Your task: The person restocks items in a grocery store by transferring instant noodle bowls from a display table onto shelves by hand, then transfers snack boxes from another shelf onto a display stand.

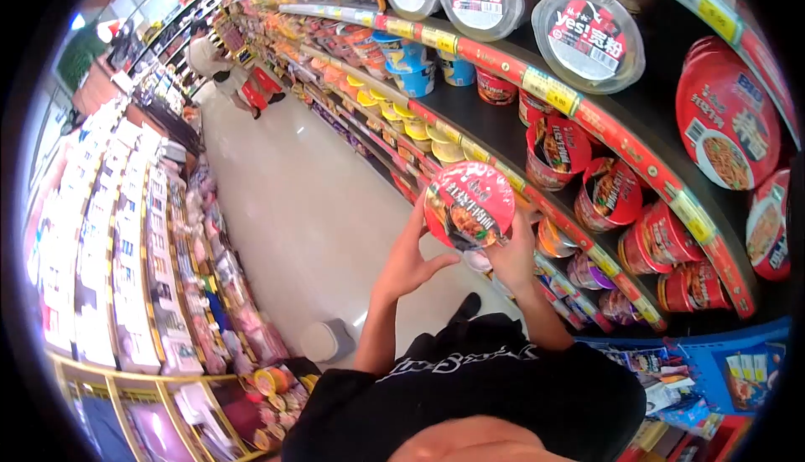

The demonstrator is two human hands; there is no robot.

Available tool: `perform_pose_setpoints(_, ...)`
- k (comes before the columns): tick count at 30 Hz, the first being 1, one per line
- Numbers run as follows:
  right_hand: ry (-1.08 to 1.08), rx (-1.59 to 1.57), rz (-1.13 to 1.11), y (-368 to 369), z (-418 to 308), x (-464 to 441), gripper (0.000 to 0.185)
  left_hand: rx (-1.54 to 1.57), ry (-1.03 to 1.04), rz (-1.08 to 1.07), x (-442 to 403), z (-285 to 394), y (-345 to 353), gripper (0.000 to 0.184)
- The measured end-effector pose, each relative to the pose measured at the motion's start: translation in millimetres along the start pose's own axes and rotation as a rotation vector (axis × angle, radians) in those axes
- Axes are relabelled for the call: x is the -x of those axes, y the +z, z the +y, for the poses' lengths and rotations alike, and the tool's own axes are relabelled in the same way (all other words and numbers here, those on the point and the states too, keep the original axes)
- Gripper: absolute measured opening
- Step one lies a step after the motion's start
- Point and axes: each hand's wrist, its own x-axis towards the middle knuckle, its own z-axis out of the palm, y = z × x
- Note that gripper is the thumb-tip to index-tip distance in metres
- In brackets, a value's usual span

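Note:
A red noodle cup (470,204) with a printed lid is held up in front of the shelves, its lid facing me. My left hand (408,254) supports it from the left side, thumb stretched out below the cup. On the other side, my right hand (513,254) grips the cup's lower right edge; some of its fingers are hidden. Just right of the cup, similar red cups (558,152) stand on a shelf, some tilted. Yellow-lidded cups (411,127) stand in a row farther along it.
Clear-lidded bowls (587,38) line the upper shelf, and large red bowls (728,114) are at the right. A person (220,64) bends in the aisle at the back. A light stool (327,340) stands on the floor (285,185). Left shelves (126,236) hold packets.

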Motion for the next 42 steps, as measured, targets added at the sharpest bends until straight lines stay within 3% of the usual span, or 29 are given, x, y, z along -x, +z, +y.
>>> perform_pose_setpoints(4,0.11,-0.225,0.165,30,22,-52,0.072,0.159,0.04,-0.119,-100,-33,-13,0.121)
perform_pose_setpoints(8,0.114,-0.425,0.181,49,27,-87,0.088,0.312,0.059,-0.214,-177,-67,-16,0.12)
perform_pose_setpoints(13,0.09,-0.407,0.297,68,42,-116,0.087,0.374,0.122,-0.34,-250,-86,-14,0.111)
perform_pose_setpoints(15,0.147,-0.396,0.367,78,53,-127,0.086,0.337,0.156,-0.39,-274,-99,-12,0.108)
perform_pose_setpoints(18,0.221,-0.4,0.508,97,56,-140,0.083,0.362,0.044,-0.529,-304,-116,-12,0.108)
perform_pose_setpoints(19,0.269,-0.405,0.563,102,58,-142,0.083,0.321,0.21,-0.499,-312,-126,-9,0.105)
perform_pose_setpoints(21,0.326,-0.398,0.67,115,66,-140,0.078,0.258,0.145,-0.593,-329,-133,-12,0.108)
perform_pose_setpoints(24,0.434,-0.422,0.8,126,57,-145,0.071,0.237,0.143,-0.672,-342,-144,-8,0.105)
perform_pose_setpoints(26,0.367,-0.411,0.867,136,56,-145,0.062,0.22,0.127,-0.711,-346,-151,-6,0.103)
perform_pose_setpoints(27,0.361,-0.412,0.878,140,48,-145,0.061,0.217,0.211,-0.678,-346,-154,-5,0.102)
perform_pose_setpoints(33,0.237,-0.41,0.996,152,30,-121,0.049,0.29,0.172,-0.617,-328,-158,5,0.104)
perform_pose_setpoints(38,0.296,-0.394,1.041,140,15,-71,0.045,0.362,0.142,-0.515,-306,-159,18,0.102)
perform_pose_setpoints(40,0.284,-0.39,1.043,126,5,-41,0.043,0.49,0.059,-0.493,-298,-162,30,0.096)
perform_pose_setpoints(42,0.24,-0.367,1.04,105,-5,-4,0.04,0.601,0.118,-0.427,-286,-159,43,0.086)
